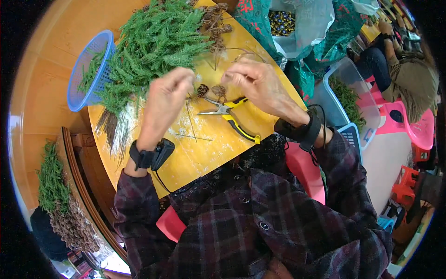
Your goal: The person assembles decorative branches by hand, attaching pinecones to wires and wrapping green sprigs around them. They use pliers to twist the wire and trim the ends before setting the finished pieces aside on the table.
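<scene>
My left hand (173, 92) is raised over the yellow table, its fingers curled together and slightly smeared; whatever they pinch is too small to make out. Across from it my right hand (258, 84) is also closed in a pinch, its fingertips pointing left, and I cannot make out anything held there. Between and below the hands lie a dark brown pine cone (202, 90) and a lighter brown one (218, 90). Just beneath them rest pliers (225, 109) with yellow and black handles, jaws pointing left. Thin stems (193, 136) lie on the tabletop near my left wrist.
Green artificial pine sprigs (158, 39) are heaped at the far left, beside a blue basket (108, 60). Brown pine cones on stems (216, 23) lie behind. Teal plastic bags (320, 56) and a clear tub (367, 102) stand right. Another person (411, 79) sits farther right.
</scene>
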Demonstrator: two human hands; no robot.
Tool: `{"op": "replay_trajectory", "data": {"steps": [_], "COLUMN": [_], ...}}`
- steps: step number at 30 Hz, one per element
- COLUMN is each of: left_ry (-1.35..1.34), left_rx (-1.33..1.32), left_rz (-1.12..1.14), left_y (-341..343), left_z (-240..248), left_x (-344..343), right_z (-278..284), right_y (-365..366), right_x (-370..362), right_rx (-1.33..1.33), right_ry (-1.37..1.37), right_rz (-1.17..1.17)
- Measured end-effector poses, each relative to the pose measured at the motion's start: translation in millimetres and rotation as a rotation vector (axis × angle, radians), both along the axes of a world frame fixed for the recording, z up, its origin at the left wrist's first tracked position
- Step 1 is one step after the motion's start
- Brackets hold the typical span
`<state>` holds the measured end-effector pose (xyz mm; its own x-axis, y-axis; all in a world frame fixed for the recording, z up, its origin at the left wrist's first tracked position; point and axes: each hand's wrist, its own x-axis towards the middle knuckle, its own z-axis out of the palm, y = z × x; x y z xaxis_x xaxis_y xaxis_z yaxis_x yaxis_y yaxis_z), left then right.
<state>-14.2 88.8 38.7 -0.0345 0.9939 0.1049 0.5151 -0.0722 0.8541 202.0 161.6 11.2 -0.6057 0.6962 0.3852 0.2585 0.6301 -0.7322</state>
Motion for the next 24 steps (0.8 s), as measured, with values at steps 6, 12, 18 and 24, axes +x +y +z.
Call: {"op": "replay_trajectory", "data": {"steps": [6,12,18,24], "left_ry": [0.662,0.519,0.21,-0.447], "left_rx": [0.147,0.146,0.231,0.004], "left_rz": [-0.09,-0.091,-0.066,0.093], "left_y": [0.2,-5.0,-27.0,-61.8], "left_z": [-13.8,-14.5,-16.7,-14.2], "left_x": [20.1,17.6,10.6,32.8], "right_z": [9.4,16.1,6.8,-1.9], "right_y": [-26.9,-58.0,-75.0,-84.0], "right_x": [-9.0,-9.0,-5.2,-9.0], "right_rx": [-0.198,-0.717,-0.826,-0.755], "right_ry": [0.227,0.399,0.36,0.344], "right_rz": [0.005,0.103,0.07,0.043]}}
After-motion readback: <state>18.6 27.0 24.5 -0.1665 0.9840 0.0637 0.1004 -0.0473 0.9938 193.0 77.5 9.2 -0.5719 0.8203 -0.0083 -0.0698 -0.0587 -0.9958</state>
